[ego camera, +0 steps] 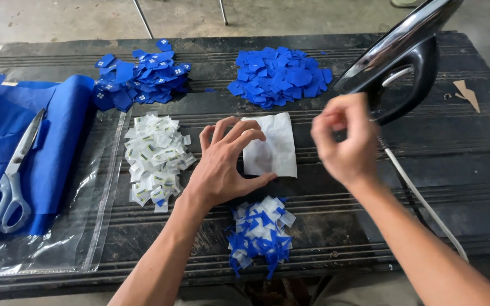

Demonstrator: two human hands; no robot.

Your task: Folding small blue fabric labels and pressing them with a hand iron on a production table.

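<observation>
My left hand (222,164) rests with spread fingers on the left edge of a white cloth sheet (276,144) lying on the dark worktable (455,170). My right hand (341,141) hovers blurred to the right of the sheet, fingers curled together; whether it pinches anything I cannot tell. Just beyond it an upright black iron (398,62) stands with a white cord (421,198). A pile of mixed blue and white pieces (259,232) lies near my left wrist.
A heap of white labels (154,158) lies left of my hand. Blue fabric squares (282,76) and blue squares with white marks (140,76) sit at the back. Folded blue cloth (58,130), scissors (9,181) and a clear plastic bag (86,226) occupy the left.
</observation>
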